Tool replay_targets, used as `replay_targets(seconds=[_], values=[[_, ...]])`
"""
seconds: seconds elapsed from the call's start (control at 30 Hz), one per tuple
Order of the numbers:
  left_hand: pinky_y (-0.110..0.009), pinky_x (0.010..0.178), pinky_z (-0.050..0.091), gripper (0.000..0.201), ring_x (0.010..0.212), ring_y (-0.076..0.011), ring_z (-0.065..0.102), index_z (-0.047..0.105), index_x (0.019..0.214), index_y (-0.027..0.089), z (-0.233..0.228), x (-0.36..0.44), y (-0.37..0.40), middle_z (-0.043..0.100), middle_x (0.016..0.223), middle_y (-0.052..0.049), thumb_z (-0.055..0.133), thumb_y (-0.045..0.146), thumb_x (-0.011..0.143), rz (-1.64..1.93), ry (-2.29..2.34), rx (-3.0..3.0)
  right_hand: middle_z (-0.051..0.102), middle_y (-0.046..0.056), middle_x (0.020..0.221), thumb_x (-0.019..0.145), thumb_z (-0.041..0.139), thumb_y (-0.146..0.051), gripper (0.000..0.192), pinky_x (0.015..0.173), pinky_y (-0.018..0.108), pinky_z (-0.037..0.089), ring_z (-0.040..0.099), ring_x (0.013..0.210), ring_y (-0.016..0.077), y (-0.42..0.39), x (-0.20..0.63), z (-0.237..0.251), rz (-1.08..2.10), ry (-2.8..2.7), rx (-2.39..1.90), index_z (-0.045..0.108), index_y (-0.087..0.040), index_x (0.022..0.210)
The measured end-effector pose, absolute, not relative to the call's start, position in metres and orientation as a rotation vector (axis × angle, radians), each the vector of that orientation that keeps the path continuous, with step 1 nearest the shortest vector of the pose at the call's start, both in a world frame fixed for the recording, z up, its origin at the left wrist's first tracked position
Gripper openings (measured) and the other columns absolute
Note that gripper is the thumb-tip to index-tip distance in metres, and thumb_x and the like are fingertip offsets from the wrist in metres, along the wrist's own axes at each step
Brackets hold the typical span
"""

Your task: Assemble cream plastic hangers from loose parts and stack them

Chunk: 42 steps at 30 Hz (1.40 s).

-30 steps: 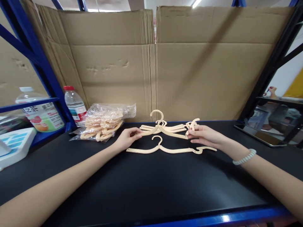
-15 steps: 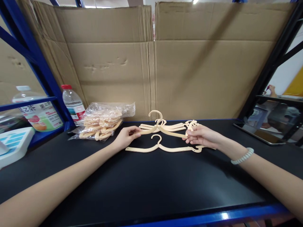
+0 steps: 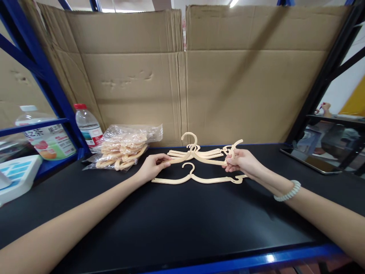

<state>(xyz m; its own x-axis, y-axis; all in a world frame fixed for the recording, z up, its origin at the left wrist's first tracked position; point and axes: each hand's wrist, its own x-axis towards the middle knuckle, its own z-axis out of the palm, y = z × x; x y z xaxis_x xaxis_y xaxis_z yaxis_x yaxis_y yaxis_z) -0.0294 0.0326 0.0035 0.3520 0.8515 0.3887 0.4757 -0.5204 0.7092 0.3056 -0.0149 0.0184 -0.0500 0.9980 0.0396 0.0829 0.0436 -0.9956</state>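
A cream-coloured clothes hanger (image 3: 211,162) is held just above the black table, its hook pointing up and away. My left hand (image 3: 151,167) pinches its left arm end between thumb and fingers. At the other end, my right hand (image 3: 245,163) has its fingers closed on the right arm, where a curved end piece sticks up past the fingertips. Nearer to me, another hanger (image 3: 211,180) lies flat on the table. Behind the held one lie several more hangers (image 3: 213,153), partly covered by it and by my right hand.
Clear plastic bags of hangers (image 3: 122,146) are piled at the left. Behind them stand a red-capped bottle (image 3: 89,127) and a larger white-capped bottle (image 3: 47,137). A tablet-like flat device (image 3: 310,161) lies at the right, and cardboard (image 3: 256,87) walls off the back.
My right hand has turned slightly, and the held hanger's curved end piece now rises above the fingers. The hanger's hook has shifted a little right. My left hand keeps its grip.
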Motion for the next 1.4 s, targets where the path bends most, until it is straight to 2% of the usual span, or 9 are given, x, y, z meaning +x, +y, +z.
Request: replay_targets(seconds=[0.17,0.3,0.47,0.57,0.73,0.9,1.07,1.23,1.4], values=[[-0.031,0.073,0.05,0.024,0.078,-0.0201,0.064,0.069,0.087,0.017,0.006,-0.025,0.024,0.072,0.089,-0.005,0.06,0.037,0.078,1.015,1.168,2.227,0.067,0.006,0.056,0.063,0.075,-0.015,0.021,0.042,0.021,0.052,0.063,0.044,0.0139,-0.013,0.306,0.018,1.041,-1.319,-1.191,0.054,-0.017,0.066],[-0.027,0.069,0.048,0.022,0.072,-0.0171,0.063,0.068,0.09,0.018,0.02,-0.02,0.011,0.071,0.083,-0.003,0.058,0.036,0.081,0.9,1.135,2.487,0.067,0.005,0.06,0.062,0.08,-0.027,0.028,0.049,0.025,0.055,0.065,0.05,0.016,-0.013,0.311,0.02,1.01,-1.341,-1.116,0.056,-0.017,0.071],[-0.026,0.066,0.045,0.02,0.068,-0.0166,0.062,0.067,0.091,0.02,0.051,-0.02,-0.003,0.068,0.075,-0.002,0.055,0.034,0.084,0.671,1.174,2.802,0.069,0.007,0.073,0.063,0.08,-0.036,0.035,0.056,0.027,0.056,0.069,0.063,0.0191,-0.015,0.316,0.026,0.996,-1.382,-1.028,0.061,-0.016,0.085],[-0.028,0.064,0.042,0.019,0.068,-0.019,0.06,0.068,0.09,0.02,0.067,-0.026,-0.009,0.066,0.075,-0.004,0.054,0.031,0.083,0.497,1.25,2.999,0.068,0.008,0.083,0.066,0.077,-0.037,0.031,0.053,0.023,0.053,0.067,0.069,0.0167,-0.014,0.32,0.03,1.111,-1.368,-0.986,0.065,-0.015,0.085],[-0.028,0.063,0.041,0.016,0.067,-0.0185,0.059,0.071,0.083,0.022,0.082,-0.033,-0.014,0.065,0.08,-0.004,0.055,0.027,0.081,0.327,1.122,2.989,0.06,0.002,0.064,0.065,0.078,-0.032,0.025,0.045,0.02,0.044,0.054,0.055,0.0096,-0.008,0.335,0.035,1.247,-1.388,-0.957,0.07,-0.013,0.08],[-0.028,0.061,0.04,0.017,0.061,-0.016,0.057,0.074,0.077,0.025,0.088,-0.032,-0.019,0.063,0.079,-0.004,0.058,0.03,0.08,0.316,1.03,2.897,0.065,0.004,0.07,0.064,0.079,-0.029,0.023,0.049,0.022,0.047,0.06,0.063,0.0138,-0.004,0.348,0.034,1.311,-1.466,-0.959,0.07,-0.015,0.081],[-0.027,0.059,0.04,0.014,0.06,-0.0172,0.057,0.072,0.067,0.026,0.09,-0.028,-0.025,0.063,0.067,-0.001,0.061,0.029,0.076,0.261,1.021,2.818,0.064,0.002,0.067,0.065,0.078,-0.031,0.021,0.047,0.02,0.046,0.058,0.058,0.0118,-0.001,0.362,0.033,1.356,-1.52,-0.969,0.07,-0.017,0.077],[-0.024,0.061,0.04,0.012,0.069,-0.0165,0.06,0.069,0.074,0.023,0.088,-0.027,-0.033,0.067,0.073,0.001,0.059,0.017,0.077,-0.041,1.1,2.88,0.065,0.003,0.067,0.065,0.079,-0.033,0.024,0.048,0.021,0.044,0.054,0.052,0.009,-0.001,0.375,0.04,1.421,-1.929,-1.079,0.071,-0.014,0.077],[-0.024,0.06,0.037,0.009,0.068,-0.0154,0.06,0.066,0.072,0.021,0.087,-0.022,-0.04,0.066,0.073,0.001,0.062,0.014,0.077,-0.154,1.137,2.926,0.068,0.004,0.074,0.071,0.075,-0.038,0.026,0.059,0.025,0.044,0.057,0.064,0.0129,-0.002,0.375,0.046,1.24,-2.413,-1.125,0.071,-0.014,0.08]])
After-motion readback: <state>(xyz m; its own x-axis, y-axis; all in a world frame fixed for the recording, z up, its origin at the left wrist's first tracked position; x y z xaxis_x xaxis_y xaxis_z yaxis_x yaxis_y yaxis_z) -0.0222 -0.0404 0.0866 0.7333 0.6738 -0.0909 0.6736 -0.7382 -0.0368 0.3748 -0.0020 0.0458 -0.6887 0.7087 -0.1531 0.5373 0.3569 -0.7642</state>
